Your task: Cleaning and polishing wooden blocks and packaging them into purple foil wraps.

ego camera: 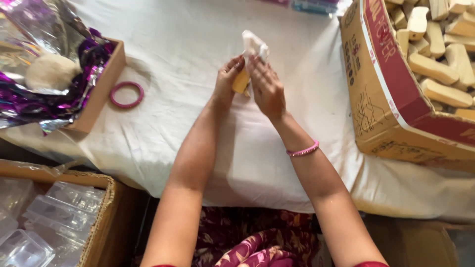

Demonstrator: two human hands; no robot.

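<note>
Head view: both hands hold a small tan bar half wrapped in thin white paper, above the white-clothed tabletop.
Left hand (228,79) fingers closed on the tan oblong bar (241,82); right hand (266,85) fingers curled on the crinkled white paper wrapper (254,45) at its top. Pink ring bangle (126,94) lies left, beside an open box of purple foil (74,64); large cardboard box of tan bars (396,89) sits right.

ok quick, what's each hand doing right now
Left hand: closed on the yellow bar.
Right hand: fingers on the white wrapper at the bar's top; closed grip cannot be told.
</note>
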